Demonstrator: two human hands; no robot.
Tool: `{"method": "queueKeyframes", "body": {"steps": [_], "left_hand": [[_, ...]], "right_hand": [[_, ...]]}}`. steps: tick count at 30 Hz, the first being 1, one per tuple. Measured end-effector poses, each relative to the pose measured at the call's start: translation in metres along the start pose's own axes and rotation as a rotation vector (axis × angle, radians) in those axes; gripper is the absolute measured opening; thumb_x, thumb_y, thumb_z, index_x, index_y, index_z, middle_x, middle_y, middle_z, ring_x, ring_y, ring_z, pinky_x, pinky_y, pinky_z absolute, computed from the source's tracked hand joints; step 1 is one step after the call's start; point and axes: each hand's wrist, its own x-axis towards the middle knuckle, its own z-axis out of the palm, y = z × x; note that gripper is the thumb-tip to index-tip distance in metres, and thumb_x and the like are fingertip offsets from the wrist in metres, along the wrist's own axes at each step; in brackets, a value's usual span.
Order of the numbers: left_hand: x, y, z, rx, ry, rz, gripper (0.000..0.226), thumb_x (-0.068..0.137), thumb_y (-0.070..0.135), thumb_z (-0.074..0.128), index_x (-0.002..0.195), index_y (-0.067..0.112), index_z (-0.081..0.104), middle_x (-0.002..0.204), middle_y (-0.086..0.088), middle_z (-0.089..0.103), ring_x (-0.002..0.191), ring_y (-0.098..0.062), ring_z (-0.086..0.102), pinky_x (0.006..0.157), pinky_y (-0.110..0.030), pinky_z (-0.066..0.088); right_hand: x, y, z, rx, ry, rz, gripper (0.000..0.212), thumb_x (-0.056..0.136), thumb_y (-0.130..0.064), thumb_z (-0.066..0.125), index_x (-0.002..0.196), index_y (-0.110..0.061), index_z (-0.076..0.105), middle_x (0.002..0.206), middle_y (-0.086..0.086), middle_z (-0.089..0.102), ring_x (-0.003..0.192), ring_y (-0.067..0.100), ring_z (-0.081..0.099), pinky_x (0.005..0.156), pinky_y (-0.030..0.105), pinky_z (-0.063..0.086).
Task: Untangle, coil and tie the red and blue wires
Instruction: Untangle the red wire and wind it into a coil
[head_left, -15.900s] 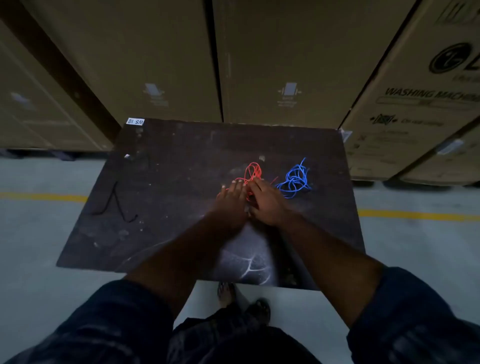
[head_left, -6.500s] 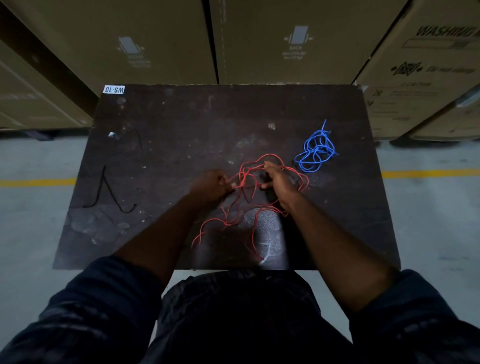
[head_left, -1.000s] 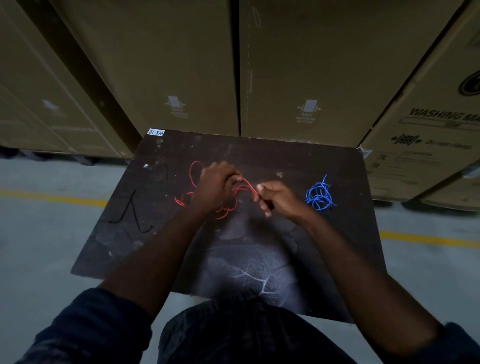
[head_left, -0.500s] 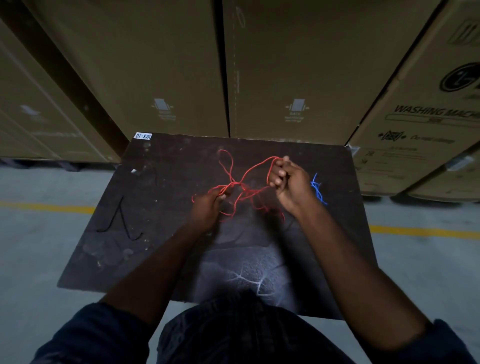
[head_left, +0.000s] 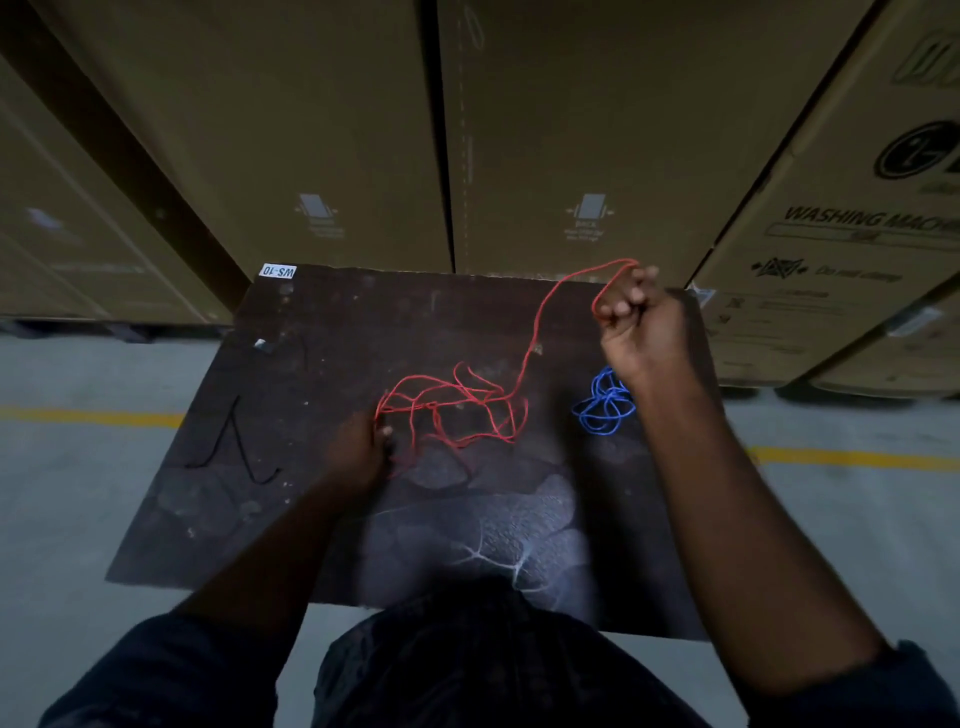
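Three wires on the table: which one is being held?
The red wire: the right hand holds a strand up, the left hand grips its tangle. The blue wire and black wire lie in neither hand.

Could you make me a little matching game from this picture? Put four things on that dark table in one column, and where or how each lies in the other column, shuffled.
Things
1. red wire
2. blue wire
3. black cord
4. white label

Places or states
A. at the far left corner of the table
B. small bunch on the table's right part
C. lying alone near the table's left edge
D. one strand lifted high by the right hand

Pairs: 1-D, 2-B, 3-C, 4-A
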Motion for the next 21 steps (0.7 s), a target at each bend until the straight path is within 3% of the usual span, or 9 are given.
{"method": "queueKeyframes", "body": {"steps": [3,6,8,11,13,15,17,19,21], "left_hand": [[0.017,0.034,-0.009,-0.014,0.102,0.036,0.066,0.089,0.024,0.056,0.144,-0.001,0.03,0.147,-0.021,0.036,0.136,-0.035,0.035,0.112,-0.042,0.028],[0.016,0.089,-0.03,-0.107,0.161,0.258,0.07,0.082,0.028,0.055,0.145,0.006,0.033,0.148,-0.014,0.037,0.136,-0.025,0.035,0.112,-0.034,0.025],[0.009,0.124,-0.035,-0.21,0.034,0.427,0.065,0.084,0.032,0.055,0.143,0.011,0.038,0.145,-0.007,0.042,0.132,-0.015,0.039,0.11,-0.023,0.028],[0.007,0.157,-0.025,-0.31,-0.061,0.499,0.065,0.088,0.028,0.064,0.143,0.01,0.034,0.133,0.005,0.05,0.12,0.0,0.046,0.096,-0.007,0.033],[0.007,0.169,-0.017,-0.406,-0.033,0.494,0.052,0.09,0.02,0.062,0.136,0.01,0.04,0.117,0.004,0.059,0.104,-0.001,0.055,0.087,-0.015,0.043],[0.004,0.174,-0.013,-0.489,0.137,0.481,0.029,0.089,0.017,0.057,0.116,0.01,0.05,0.092,-0.004,0.061,0.081,-0.006,0.056,0.073,-0.019,0.043],[0.001,0.178,-0.015,-0.559,0.373,0.433,0.014,0.089,0.016,0.057,0.1,0.013,0.048,0.078,-0.007,0.054,0.067,-0.01,0.048,0.063,-0.016,0.038],[0.001,0.179,-0.021,-0.662,0.46,0.423,0.02,0.089,0.018,0.06,0.1,0.016,0.044,0.078,0.0,0.048,0.066,-0.008,0.045,0.062,-0.019,0.039],[0.008,0.176,-0.028,-0.656,0.444,0.419,0.021,0.091,0.018,0.061,0.106,0.016,0.046,0.073,0.005,0.043,0.062,-0.005,0.042,0.058,-0.022,0.038]], "right_hand": [[-0.008,0.027,-0.001,-0.144,-0.038,0.068,0.03,0.102,-0.017,0.028,0.075,-0.017,0.042,0.048,-0.01,0.038,0.04,0.006,0.035,0.044,0.019,0.035],[-0.017,0.047,0.005,-0.241,-0.079,0.118,0.031,0.103,-0.019,0.027,0.076,-0.015,0.041,0.048,-0.009,0.039,0.039,0.006,0.035,0.043,0.019,0.036],[-0.021,0.054,0.01,-0.278,-0.105,0.154,0.031,0.104,-0.019,0.027,0.077,-0.015,0.042,0.048,-0.009,0.039,0.039,0.006,0.035,0.043,0.02,0.036],[-0.028,0.055,0.018,-0.278,-0.192,0.211,0.029,0.103,-0.019,0.028,0.078,-0.013,0.042,0.05,-0.008,0.039,0.04,0.007,0.036,0.044,0.02,0.037],[-0.033,0.051,0.023,-0.276,-0.278,0.277,0.029,0.103,-0.02,0.029,0.079,-0.012,0.043,0.052,-0.007,0.039,0.042,0.007,0.038,0.045,0.021,0.041],[-0.037,0.048,0.025,-0.32,-0.343,0.341,0.028,0.102,-0.022,0.03,0.079,-0.013,0.044,0.054,-0.006,0.04,0.043,0.008,0.039,0.046,0.022,0.043],[-0.039,0.046,0.026,-0.363,-0.384,0.367,0.028,0.102,-0.023,0.03,0.08,-0.013,0.045,0.055,-0.007,0.04,0.044,0.008,0.039,0.046,0.021,0.042],[-0.04,0.043,0.025,-0.374,-0.401,0.365,0.028,0.102,-0.023,0.029,0.081,-0.013,0.044,0.056,-0.007,0.041,0.045,0.008,0.039,0.046,0.021,0.042],[-0.042,0.042,0.025,-0.39,-0.43,0.368,0.026,0.101,-0.023,0.03,0.081,-0.013,0.044,0.056,-0.007,0.041,0.045,0.008,0.038,0.047,0.021,0.04]]}}
